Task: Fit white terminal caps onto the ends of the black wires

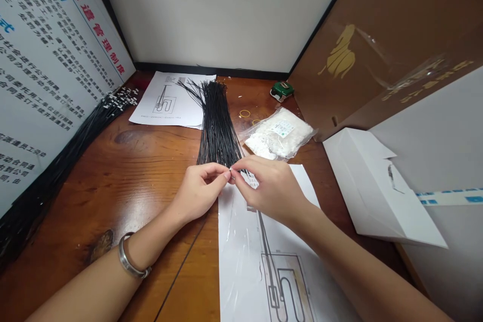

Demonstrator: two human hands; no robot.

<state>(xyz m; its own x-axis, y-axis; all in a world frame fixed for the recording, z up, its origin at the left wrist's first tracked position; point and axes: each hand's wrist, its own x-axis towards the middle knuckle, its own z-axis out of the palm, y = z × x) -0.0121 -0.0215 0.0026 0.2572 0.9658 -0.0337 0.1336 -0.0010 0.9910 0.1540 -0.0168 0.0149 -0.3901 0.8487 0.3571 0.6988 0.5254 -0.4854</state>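
Note:
My left hand [204, 188] and my right hand [269, 186] meet fingertip to fingertip above the upper edge of a printed drawing sheet [241, 261]. Pinched in my left fingers is a thin black wire [181, 267], which trails below the hand toward the bottom edge of the view. My right thumb and index finger close on a tiny white piece at the wire's end, mostly hidden by the fingertips. Directly beyond my hands lies a thick bundle of black wires [218, 126]. To its right rests a clear bag of small white parts [285, 133].
Along the left board [45, 60] runs another bundle of black wires with white ends [90, 128]. Behind are a second printed sheet [145, 105], yellow rubber bands [245, 113] and a green tape measure [281, 91]. A white box [373, 191] stands right, below a brown panel [396, 20].

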